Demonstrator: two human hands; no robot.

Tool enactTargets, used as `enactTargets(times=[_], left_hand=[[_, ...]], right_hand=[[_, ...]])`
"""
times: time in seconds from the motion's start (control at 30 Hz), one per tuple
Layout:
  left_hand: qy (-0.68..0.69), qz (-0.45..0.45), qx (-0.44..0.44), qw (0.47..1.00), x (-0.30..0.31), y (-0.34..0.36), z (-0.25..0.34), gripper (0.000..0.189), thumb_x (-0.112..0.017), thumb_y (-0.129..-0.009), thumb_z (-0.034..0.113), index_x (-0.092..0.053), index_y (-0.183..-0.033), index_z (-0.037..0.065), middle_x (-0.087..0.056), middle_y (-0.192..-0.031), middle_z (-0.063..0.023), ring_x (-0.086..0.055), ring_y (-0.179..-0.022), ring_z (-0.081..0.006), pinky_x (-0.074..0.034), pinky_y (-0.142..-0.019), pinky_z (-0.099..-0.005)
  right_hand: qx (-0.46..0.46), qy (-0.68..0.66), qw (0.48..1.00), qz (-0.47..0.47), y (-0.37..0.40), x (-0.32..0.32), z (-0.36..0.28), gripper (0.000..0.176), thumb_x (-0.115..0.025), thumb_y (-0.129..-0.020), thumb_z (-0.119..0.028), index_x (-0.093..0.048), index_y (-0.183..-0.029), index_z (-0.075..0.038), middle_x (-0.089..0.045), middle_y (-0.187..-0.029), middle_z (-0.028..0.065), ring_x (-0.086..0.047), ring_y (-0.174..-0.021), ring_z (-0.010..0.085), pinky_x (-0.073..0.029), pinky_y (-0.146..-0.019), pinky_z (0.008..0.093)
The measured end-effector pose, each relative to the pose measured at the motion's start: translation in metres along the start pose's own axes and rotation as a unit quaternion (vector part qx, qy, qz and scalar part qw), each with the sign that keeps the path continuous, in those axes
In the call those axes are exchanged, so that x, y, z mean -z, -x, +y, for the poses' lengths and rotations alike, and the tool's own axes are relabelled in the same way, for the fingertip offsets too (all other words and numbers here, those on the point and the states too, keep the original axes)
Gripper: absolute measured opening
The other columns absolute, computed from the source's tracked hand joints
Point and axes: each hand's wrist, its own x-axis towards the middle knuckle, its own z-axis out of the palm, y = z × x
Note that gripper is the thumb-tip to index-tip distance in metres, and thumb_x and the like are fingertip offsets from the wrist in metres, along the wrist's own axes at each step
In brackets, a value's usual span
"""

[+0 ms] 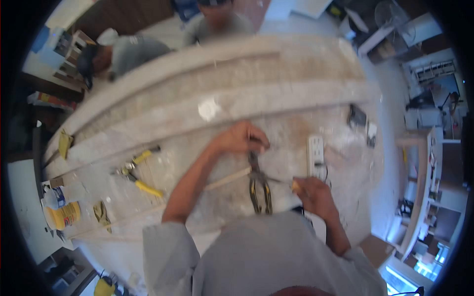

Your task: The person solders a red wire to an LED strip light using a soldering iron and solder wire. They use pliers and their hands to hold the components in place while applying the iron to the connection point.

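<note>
My left hand (pixel 244 138) is closed with its fingertips together, just above the jaws of the pliers (pixel 260 191); whatever it pinches is too small and blurred to name. The pliers have black and yellow handles pointing toward my body. To their right, my right hand (pixel 317 196) is wrapped round a small yellow-orange handle. From that handle a thin dark shaft, like a screwdriver's (pixel 280 180), reaches left to the pliers. A thin pale strip (pixel 228 178) runs from the pliers to the lower left, passing under my left forearm.
A white power strip (pixel 316 152) lies right of my hands. Yellow-handled tools (pixel 143 183) and a dark yellowish tool (pixel 101 215) lie left. Beyond them stand a yellow container (pixel 65 215) and a dark box (pixel 356 116). Long boards (pixel 173 116) cross the table; two people (pixel 138 52) are behind.
</note>
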Motion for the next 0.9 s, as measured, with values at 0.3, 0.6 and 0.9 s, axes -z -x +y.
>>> enactTargets(times=[0.3, 0.6, 0.9], left_hand=[[-0.036, 0.007, 0.008, 0.999, -0.014, -0.001, 0.014, 0.015, -0.085, -0.091, 0.008, -0.083, -0.105, 0.002, -0.080, -0.088, -0.0028, -0.069, -0.080, -0.0095, -0.055, -0.073, -0.0294], [-0.031, -0.014, 0.006, 0.999, -0.021, 0.000, 0.015, 0.012, -0.083, -0.091, 0.006, -0.080, -0.102, 0.001, -0.079, -0.088, -0.0030, -0.070, -0.080, -0.0104, -0.056, -0.073, -0.0299], [-0.052, -0.017, 0.013, 0.998, -0.022, -0.001, 0.015, 0.013, -0.081, -0.090, 0.003, -0.078, -0.102, -0.001, -0.079, -0.092, -0.0062, -0.072, -0.084, -0.0130, -0.057, -0.077, -0.0314]], right_hand=[[-0.031, 0.022, 0.999, 0.008, 0.006, -0.006, -0.006, 0.040, -0.084, -0.087, -0.005, -0.076, -0.126, -0.002, -0.076, -0.099, 0.0148, -0.072, -0.088, 0.0329, -0.058, -0.078, 0.0431], [-0.002, 0.052, 0.999, 0.008, -0.004, -0.011, 0.004, 0.041, -0.084, -0.086, -0.006, -0.075, -0.125, -0.002, -0.077, -0.103, 0.0138, -0.070, -0.087, 0.0327, -0.056, -0.078, 0.0446], [0.025, 0.102, 0.994, 0.023, -0.014, -0.016, 0.005, 0.042, -0.086, -0.083, -0.002, -0.077, -0.125, -0.004, -0.078, -0.104, 0.0130, -0.069, -0.084, 0.0304, -0.056, -0.077, 0.0412]])
